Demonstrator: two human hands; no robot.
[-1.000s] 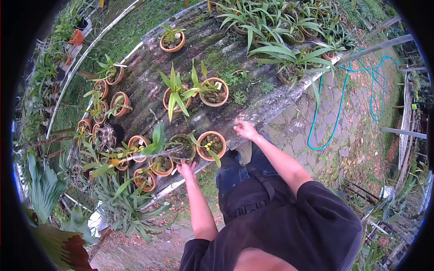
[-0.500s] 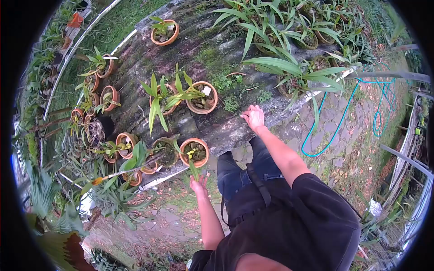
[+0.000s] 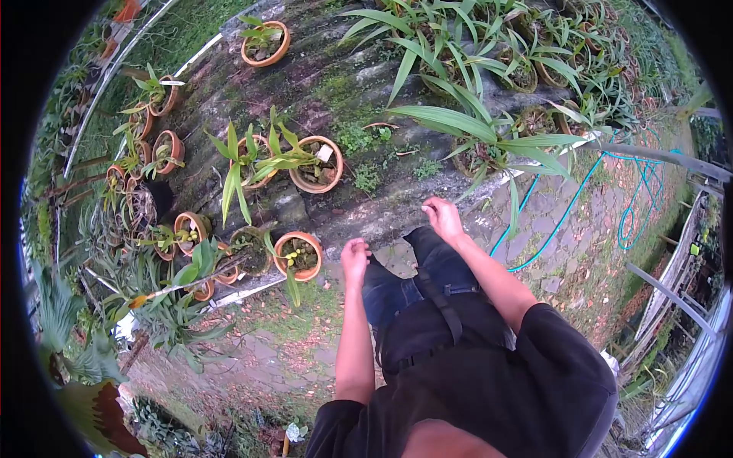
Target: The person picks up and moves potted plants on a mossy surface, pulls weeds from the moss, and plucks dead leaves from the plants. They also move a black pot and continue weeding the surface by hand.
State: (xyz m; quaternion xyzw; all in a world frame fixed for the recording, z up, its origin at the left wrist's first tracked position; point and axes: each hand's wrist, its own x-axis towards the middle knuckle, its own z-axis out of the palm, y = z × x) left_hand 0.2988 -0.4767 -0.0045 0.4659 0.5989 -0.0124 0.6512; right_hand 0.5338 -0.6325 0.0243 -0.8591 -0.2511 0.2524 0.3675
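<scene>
My left hand (image 3: 355, 259) is beside the clay pot with small yellow buds (image 3: 298, 256), to its right and not touching it. Its fingers are loosely bent and slightly apart, with nothing visible in them. Over the near edge of the mossy tabletop (image 3: 366, 220), my right hand (image 3: 445, 219) has its thumb and fingers drawn together. Anything between them is too small to make out. Farther in stands a clay pot with a white tag (image 3: 316, 164), beside a long-leaved potted plant (image 3: 246, 162).
More clay pots stand along the left side, including one with a leafy plant (image 3: 168, 151). Long-leaved plants (image 3: 496, 141) crowd the upper right. A teal hose (image 3: 565, 225) lies on the stone paving. Another pot (image 3: 266, 43) sits at the far edge.
My left hand has moved up and right, away from the hanging leaf of the budded plant. My right hand has shifted slightly down and right. The view has shifted, moving the pots left.
</scene>
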